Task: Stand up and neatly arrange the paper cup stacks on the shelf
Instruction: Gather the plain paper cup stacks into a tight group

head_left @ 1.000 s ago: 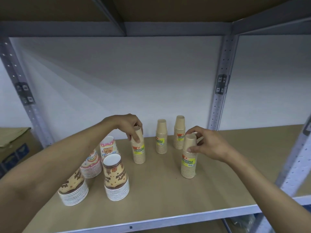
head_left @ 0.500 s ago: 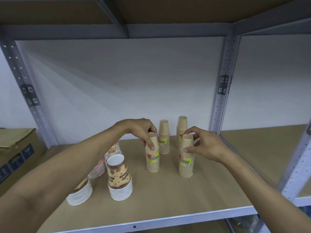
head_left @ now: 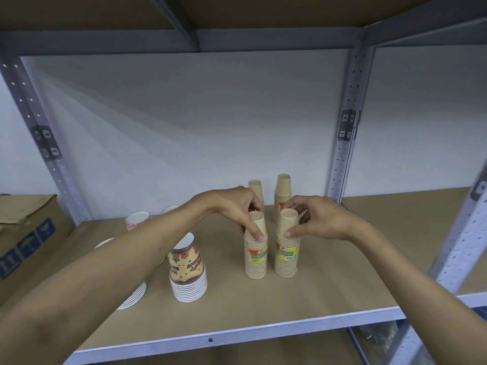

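Kraft cup stacks (head_left: 256,255) (head_left: 287,252) upright, tapered, ribbed rims; each hand's fingers (head_left: 254,227) (head_left: 293,231) pinching one top.

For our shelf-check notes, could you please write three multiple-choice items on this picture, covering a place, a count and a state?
1. Where is the cardboard box?
A. left of the shelf
B. on the shelf
C. above the shelf

2. How many plain tan cup stacks show?
A. two
B. four
C. six

3. What are the hands doing?
A. hanging free
B. each gripping a front tan stack
C. lifting the patterned stack

Answers: 1 A, it sits beyond the left post. 2 B, two in front, two behind. 3 B, the left hand is on the left front stack and the right hand on the right front stack.
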